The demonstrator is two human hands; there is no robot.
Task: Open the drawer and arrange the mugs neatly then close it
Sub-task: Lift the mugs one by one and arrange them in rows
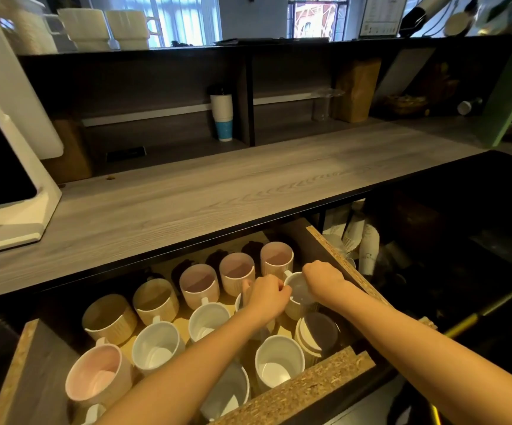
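The drawer (297, 391) under the wooden counter stands pulled open, with several mugs inside in rough rows. Ribbed beige and pink mugs (198, 288) line the back, white mugs (156, 348) sit in the middle and front, and a pink-lined mug (96, 375) is at the front left. My right hand (323, 279) grips the rim of a white mug (299, 289) by the drawer's right wall. My left hand (267, 294) is closed on another white mug just left of it, which it mostly hides.
A wooden counter (217, 191) runs above the drawer, with a white screen stand (12, 191) at its left. A stack of paper cups (222, 118) stands on the shelf behind. More paper cup stacks (368, 246) sit in the dark space right of the drawer.
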